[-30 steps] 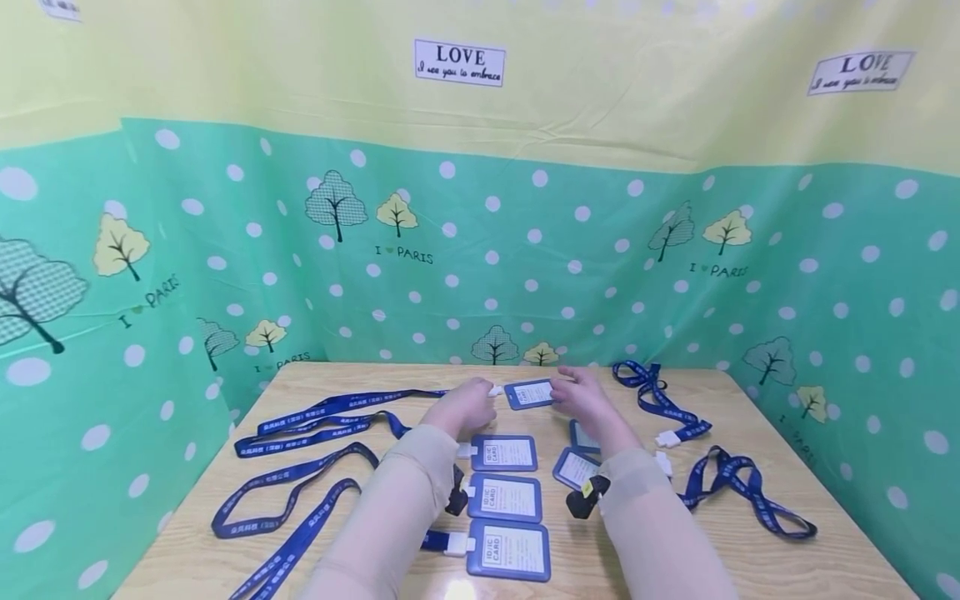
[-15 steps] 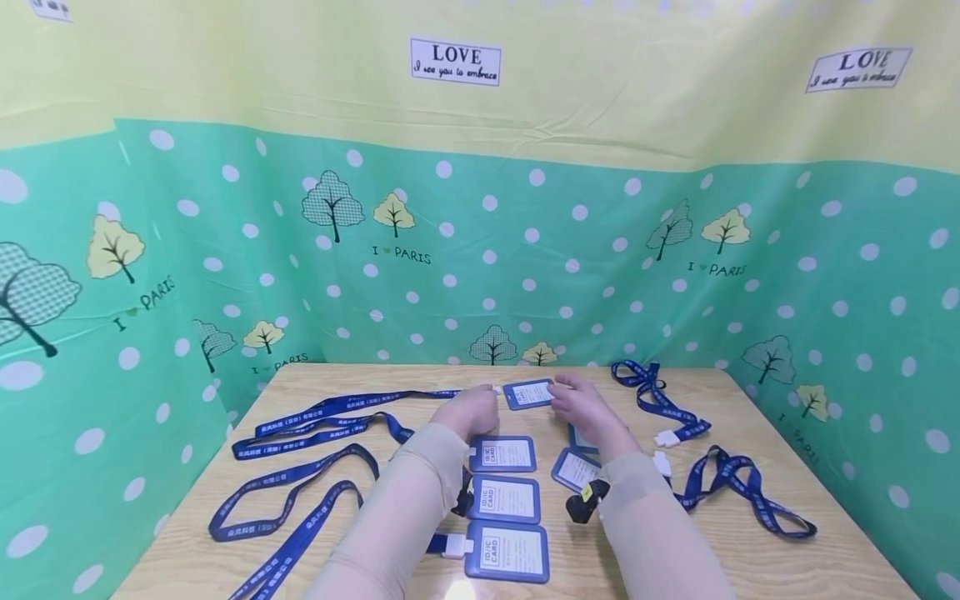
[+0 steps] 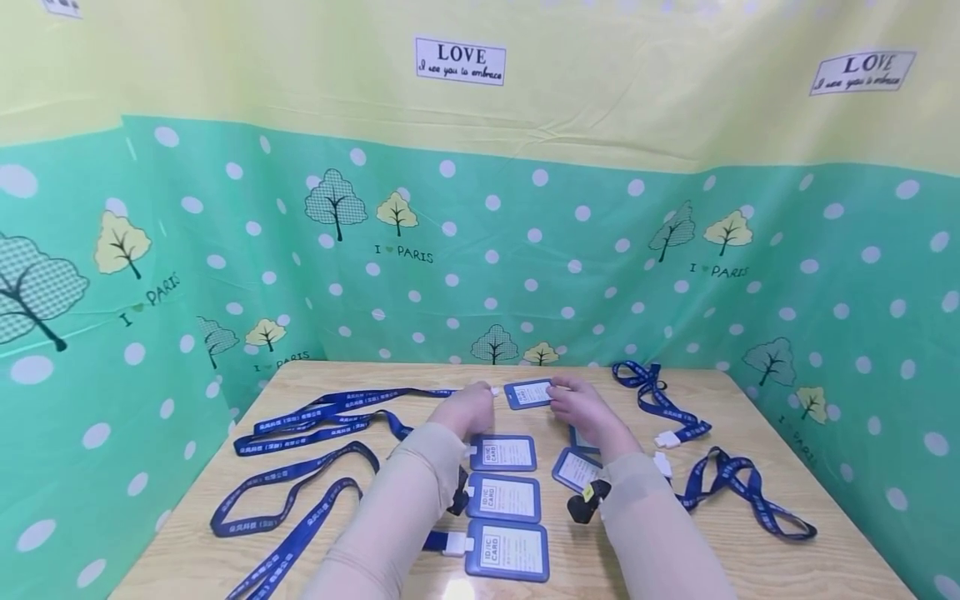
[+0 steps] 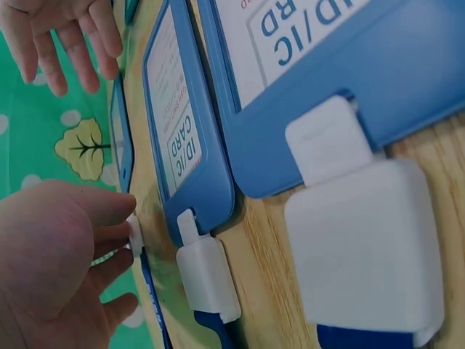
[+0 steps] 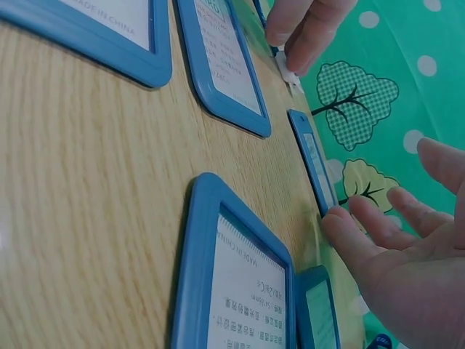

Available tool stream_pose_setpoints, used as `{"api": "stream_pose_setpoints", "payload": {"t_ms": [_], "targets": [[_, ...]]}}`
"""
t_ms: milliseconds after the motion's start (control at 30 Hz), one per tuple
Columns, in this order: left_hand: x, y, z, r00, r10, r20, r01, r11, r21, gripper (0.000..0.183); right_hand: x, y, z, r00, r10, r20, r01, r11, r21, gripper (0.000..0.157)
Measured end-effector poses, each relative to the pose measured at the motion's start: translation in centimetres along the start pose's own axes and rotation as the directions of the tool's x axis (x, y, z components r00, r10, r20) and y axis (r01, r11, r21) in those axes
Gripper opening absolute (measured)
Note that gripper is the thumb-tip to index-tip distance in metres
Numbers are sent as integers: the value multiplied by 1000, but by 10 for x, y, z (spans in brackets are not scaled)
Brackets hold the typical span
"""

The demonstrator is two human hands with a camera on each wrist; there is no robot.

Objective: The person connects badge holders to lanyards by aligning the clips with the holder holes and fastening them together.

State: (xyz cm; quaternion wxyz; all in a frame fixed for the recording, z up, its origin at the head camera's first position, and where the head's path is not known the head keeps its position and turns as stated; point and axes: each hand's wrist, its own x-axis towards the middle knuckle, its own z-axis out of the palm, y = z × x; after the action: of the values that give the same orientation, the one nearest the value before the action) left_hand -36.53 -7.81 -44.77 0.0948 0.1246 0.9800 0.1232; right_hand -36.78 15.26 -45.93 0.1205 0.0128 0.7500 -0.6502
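Observation:
At the back of the table, my left hand [image 3: 471,408] pinches the white clip [image 5: 287,69] of a blue lanyard [image 3: 330,407] between thumb and fingers. The clip lies just left of the far blue ID card holder [image 3: 529,393], with a small gap to its slotted end in the right wrist view. My right hand [image 3: 585,408] is at that holder's right end, fingers extended and not curled round it; the thumb [image 5: 352,236] is at or very near its edge. Whether it touches is hard to tell.
Nearer me, three card holders lie in a column, the nearest one [image 3: 508,550] with its clip attached. Two more, including a tilted holder [image 3: 576,469], lie under my right forearm. Loose lanyards [image 3: 742,487] lie at the right. A green curtain [image 3: 420,308] stands behind the table.
My left hand and sleeve have shifted slightly right, and the sleeve covers more of the second holder's clip. The right hand and far card holder have stayed nearly in place.

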Motion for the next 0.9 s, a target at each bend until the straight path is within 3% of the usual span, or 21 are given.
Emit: {"api": "stream_pose_setpoints", "payload": {"t_ms": [333,667,900], "targets": [[-1,-11,-5,999,46,-28,-45,998,54,28,-3,-2,5,999,-14,29,16,999,-52,58],[2,-16,-9,1000,2,5,-3,999,50,10,-5,0,14,996,-23,82,31,995,-95,55],[-1,-24,-6,999,11,-33,-9,997,80,8,-10,-6,23,990,-38,138,58,988,-145,51]]}}
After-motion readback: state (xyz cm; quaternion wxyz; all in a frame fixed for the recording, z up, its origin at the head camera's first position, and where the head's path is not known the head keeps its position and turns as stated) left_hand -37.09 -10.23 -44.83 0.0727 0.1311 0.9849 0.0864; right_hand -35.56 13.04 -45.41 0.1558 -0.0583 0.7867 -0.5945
